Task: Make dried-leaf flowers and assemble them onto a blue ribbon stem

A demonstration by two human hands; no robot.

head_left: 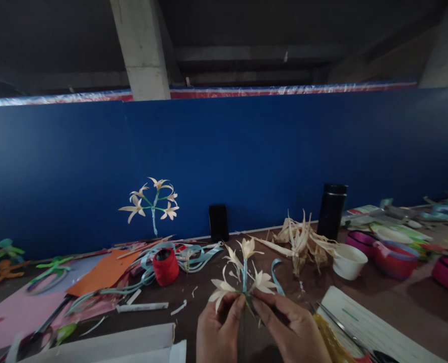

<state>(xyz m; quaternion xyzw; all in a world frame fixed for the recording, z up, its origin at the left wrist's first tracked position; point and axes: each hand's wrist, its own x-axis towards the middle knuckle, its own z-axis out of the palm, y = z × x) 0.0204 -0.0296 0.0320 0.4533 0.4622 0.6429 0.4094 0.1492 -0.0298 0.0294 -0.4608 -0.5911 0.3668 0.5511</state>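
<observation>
Close in front of me, a spray of cream husk-like flowers [248,248] stands upright on a stem wrapped in light blue. Its lower stem is pinched between the thumb and fingers of my left hand [222,325]. From the other side, my right hand [286,322] grips the same spot, its fingertips nearly touching the left ones. Several blooms fan out above both hands. Where the fingers meet, the join is partly hidden. Further back on the left, a finished-looking flower spray [154,206] stands against the blue panel.
A red spool [165,267] sits by light blue strips, orange paper [99,272] and pink paper [15,317]. Dried corn husks [303,242], a white cup [349,262] and a black bottle [332,212] stand at right. A phone [218,223] leans on the panel. Scissors [344,330] lie beside my right hand.
</observation>
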